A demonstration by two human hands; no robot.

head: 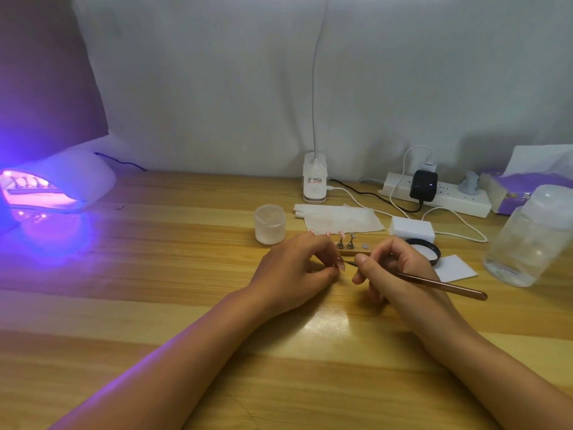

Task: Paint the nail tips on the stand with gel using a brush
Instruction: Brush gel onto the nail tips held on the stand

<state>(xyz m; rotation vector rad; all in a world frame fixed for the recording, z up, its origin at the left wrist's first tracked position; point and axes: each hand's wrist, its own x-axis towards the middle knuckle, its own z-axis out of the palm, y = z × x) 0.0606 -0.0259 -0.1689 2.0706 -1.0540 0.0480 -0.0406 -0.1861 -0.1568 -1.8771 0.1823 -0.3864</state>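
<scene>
Gel goes on a single pale pink nail tip (434, 266), pinched in the left hand (297, 271) at frame centre.
The right hand (390, 268) grips the slim bronze-brown brush (440, 285), bristles meeting the tip; just behind, the small wooden stand (356, 251) waits for its return, likely next.

Two bare forearms are seen entering from the lower edge, uncovered to the frame's limit; no sleeve edge is shown. The left hand (294, 268) and right hand (393, 268) are ungloved. Fingernails are kept short and appear unpainted
</scene>
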